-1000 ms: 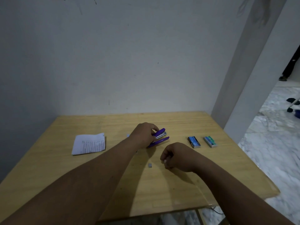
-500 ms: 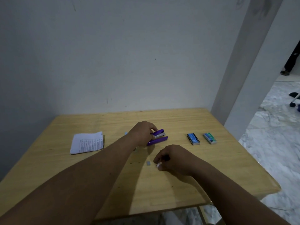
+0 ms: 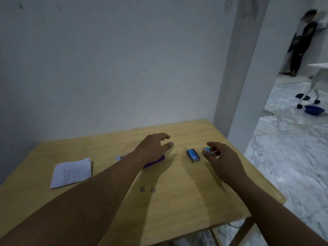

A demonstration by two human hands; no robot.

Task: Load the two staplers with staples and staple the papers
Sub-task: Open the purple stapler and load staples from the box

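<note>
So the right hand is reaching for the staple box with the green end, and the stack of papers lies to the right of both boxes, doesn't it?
Not quite. In the head view the right hand does reach the green-ended staple box, but the papers lie far to the left, beyond the purple stapler and the blue box.

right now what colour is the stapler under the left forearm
Purple. The stapler lies on the wooden table, mostly hidden by the forearm; the head view shows it.

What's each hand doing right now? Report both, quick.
Left hand: open, empty, hovering above the stapler.
Right hand: fingers closing around the green staple box; a firm grip cannot be told.
</note>
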